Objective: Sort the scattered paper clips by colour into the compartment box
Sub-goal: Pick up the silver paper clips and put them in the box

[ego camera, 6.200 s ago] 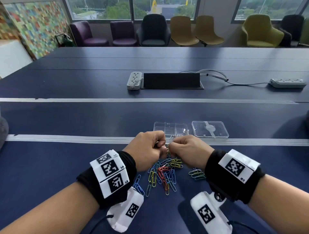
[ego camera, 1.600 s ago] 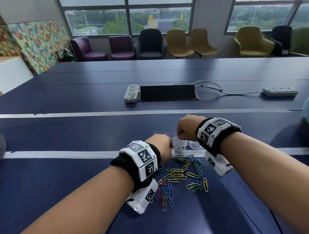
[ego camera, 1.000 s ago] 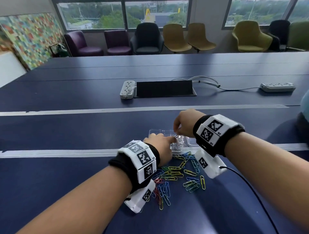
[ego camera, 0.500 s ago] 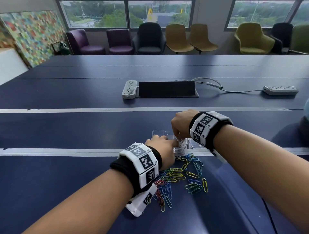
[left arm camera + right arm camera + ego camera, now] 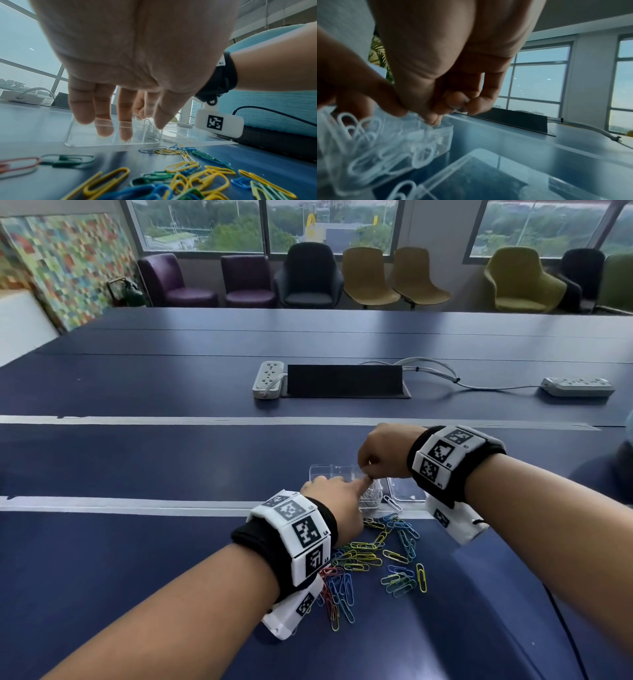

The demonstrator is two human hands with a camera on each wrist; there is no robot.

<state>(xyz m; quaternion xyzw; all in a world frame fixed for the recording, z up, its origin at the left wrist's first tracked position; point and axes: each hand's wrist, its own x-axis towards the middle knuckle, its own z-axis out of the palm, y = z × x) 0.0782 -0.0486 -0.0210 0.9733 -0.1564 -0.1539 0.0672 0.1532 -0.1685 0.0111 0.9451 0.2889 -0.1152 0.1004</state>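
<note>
The clear compartment box [image 5: 334,474] sits on the dark blue table [image 5: 137,559] directly under both hands, and only one of its compartments shows a filling — a tangled heap of white paper clips [image 5: 371,497] piled in the cell just below the right hand's fingertips, some standing up against the wall; in the left wrist view the cells behind the left fingers look see-through with nothing plainly in them. The right hand [image 5: 382,451] hovers over that cell with its fingers bunched and curled downward, thumb and fingertips pressed together; a thin white clip seems to be pinched there, though the wrist view is too blurred to be sure. The left hand [image 5: 337,501] lies just beside it on the near side, fingers straight and relaxed, their tips touching the box's near wall and the index finger reaching toward the right fingertips. Just to the right of the right hand lies the box's flat transparent lid [image 5: 407,493], apart from the box. Nearer the person than both hands, the loose coloured clips [image 5: 373,556] are spread on the table — yellow, blue, green and a few red, plastic-coated, overlapping in a loose scatter, with one white clip [image 5: 390,502] lying alone between the heap and the lid
</note>
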